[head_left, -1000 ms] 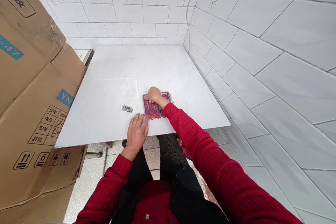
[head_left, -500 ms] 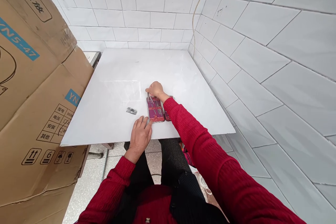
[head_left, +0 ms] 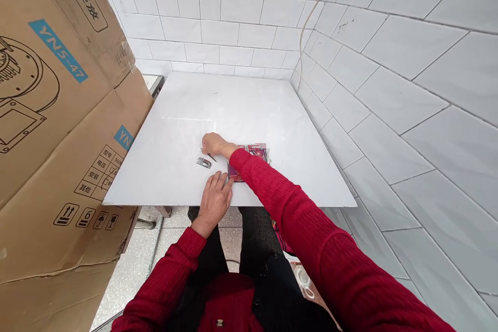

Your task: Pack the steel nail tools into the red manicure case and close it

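Observation:
An open manicure case with a red and purple lining lies on the white board, partly hidden under my right forearm. My left hand rests flat at the board's front edge, fingers stretched, the thumb side touching the case's lower left corner. Left of the case, my right hand is closed on a thin metal manicure tool, its dark tip showing below the fingers. Just under that hand lie small shiny metal pieces, too small to tell apart.
The white board serves as a tabletop. A tall cardboard box stands along its left side. White tiled walls rise behind and to the right, with a cable hanging in the corner.
My right hand has moved left from the case's top edge to above the metal pieces, bringing the thin tool out of the case. My left hand stays by the case corner. The view has shifted slightly.

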